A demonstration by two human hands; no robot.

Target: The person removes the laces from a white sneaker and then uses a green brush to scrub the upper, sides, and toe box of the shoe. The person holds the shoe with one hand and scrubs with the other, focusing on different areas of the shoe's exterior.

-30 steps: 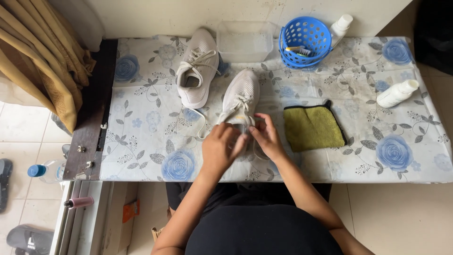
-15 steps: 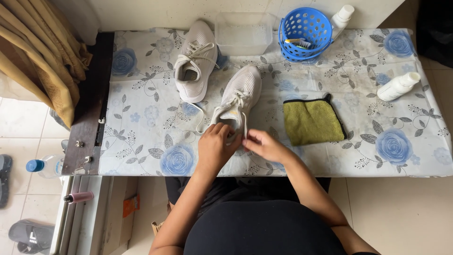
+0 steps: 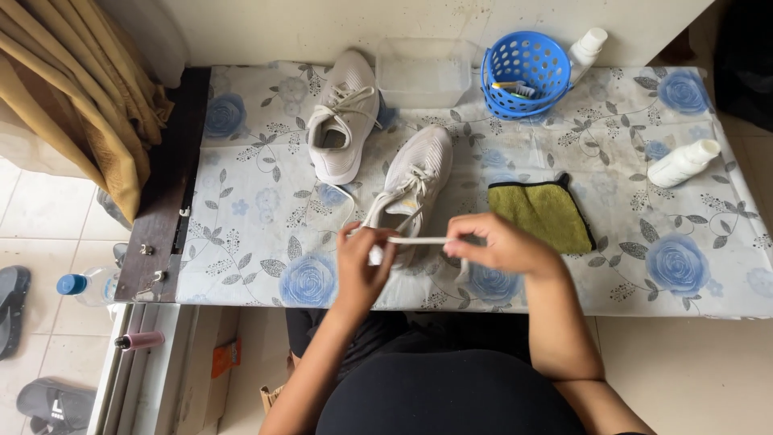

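Observation:
A white sneaker [image 3: 417, 177] lies in the middle of the flowered table [image 3: 258, 217], toe pointing away from me. My left hand [image 3: 364, 262] and my right hand [image 3: 495, 243] each pinch an end of its white shoelace [image 3: 419, 240], which is stretched flat between them just in front of the shoe's heel. A second white sneaker [image 3: 342, 125] rests further back to the left, laced. A green cloth [image 3: 543, 213] lies just right of my right hand.
A blue perforated basket [image 3: 527, 72] with a brush and a clear plastic box [image 3: 423, 71] stand at the back. Two white bottles [image 3: 683, 163] lie and stand at the right. Curtain [image 3: 76, 97] hangs at left; sandals and a bottle sit on the floor.
My hands have drawn apart from the shoe's heel, the right one moving right, pulling the lace out straight between them. The view has shifted slightly.

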